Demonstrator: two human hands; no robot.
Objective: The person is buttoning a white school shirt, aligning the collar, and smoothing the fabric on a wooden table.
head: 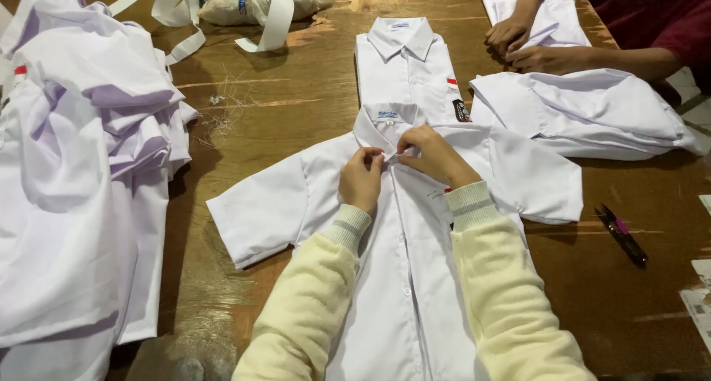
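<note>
A white short-sleeved shirt (404,277) lies face up on the wooden table (296,107), sleeves spread out. My left hand (361,177) and my right hand (433,155) both pinch the shirt's front just under the collar (374,125), where the top button sits. Cream knitted sleeves cover both my arms.
A folded white shirt (404,62) lies beyond the collar. A heap of white shirts (81,166) fills the left side. Another person's hands (518,44) rest on white shirts (585,111) at the right. Small snips (622,235) lie at the right; white strips and a bag (252,3) sit at the back.
</note>
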